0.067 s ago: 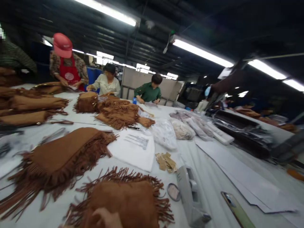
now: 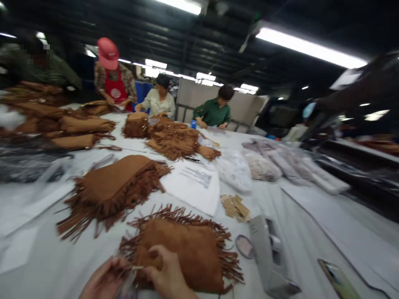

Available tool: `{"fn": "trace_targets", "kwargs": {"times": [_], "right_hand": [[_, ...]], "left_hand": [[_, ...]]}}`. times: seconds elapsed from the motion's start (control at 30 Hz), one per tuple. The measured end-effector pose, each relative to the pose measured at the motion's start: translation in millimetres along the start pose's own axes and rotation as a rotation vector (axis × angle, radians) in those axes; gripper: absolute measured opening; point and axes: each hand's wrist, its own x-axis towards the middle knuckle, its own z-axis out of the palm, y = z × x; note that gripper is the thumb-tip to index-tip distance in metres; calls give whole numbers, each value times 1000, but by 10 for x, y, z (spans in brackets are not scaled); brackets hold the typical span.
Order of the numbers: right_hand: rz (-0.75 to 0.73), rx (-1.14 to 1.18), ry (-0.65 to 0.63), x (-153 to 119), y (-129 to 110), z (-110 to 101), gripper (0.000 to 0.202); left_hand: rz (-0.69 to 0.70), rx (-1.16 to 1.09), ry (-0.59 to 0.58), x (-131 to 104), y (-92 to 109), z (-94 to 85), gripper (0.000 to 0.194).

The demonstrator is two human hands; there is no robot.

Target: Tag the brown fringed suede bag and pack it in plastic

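Observation:
A brown suede fringed bag (image 2: pixel 187 249) lies flat on the white table (image 2: pixel 46 265) right in front of me. My right hand (image 2: pixel 168 276) rests on its near left corner, with fingers closed on the bag's edge. My left hand (image 2: pixel 102 280) is just to the left and pinches fringe strands (image 2: pixel 131 269) that stretch between the two hands. Motion blur hides whether a small tool is in the fingers.
A second fringed bag (image 2: pixel 115 187) lies to the left, with more bags (image 2: pixel 174 141) farther back. White dust bags (image 2: pixel 196 187), paper tags (image 2: pixel 235 207), a grey device (image 2: pixel 268 257), a small round tin (image 2: pixel 245 246) and a phone (image 2: pixel 338 276) lie to the right. Three people (image 2: pixel 114 79) work at the far end.
The view has swung left and down. Both my hands have come into sight at the near bag's corner, where before only a bit of one hand showed.

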Motion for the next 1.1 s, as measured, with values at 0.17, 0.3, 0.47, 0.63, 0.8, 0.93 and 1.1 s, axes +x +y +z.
{"fn": "trace_targets", "kwargs": {"times": [0.17, 0.3, 0.47, 0.63, 0.8, 0.93, 1.1], "right_hand": [[132, 385, -29, 211, 55, 54, 47], [42, 370, -105, 287, 112, 44, 46], [-210, 18, -239, 337, -3, 67, 34], [-238, -41, -441, 441, -220, 66, 35], [-53, 286, -445, 516, -164, 118, 18], [124, 538, -309, 536, -2, 253, 33], [136, 534, -98, 509, 167, 379, 44]], "left_hand": [[28, -353, -366, 164, -107, -218, 18], [52, -229, -363, 234, -217, -228, 35], [230, 79, -379, 329, -245, -178, 44], [437, 529, -459, 368, -102, -97, 35], [543, 735, -468, 268, 41, 8, 26], [619, 812, -413, 234, 7, 56, 30], [511, 585, -97, 386, -189, -67, 19]]}}
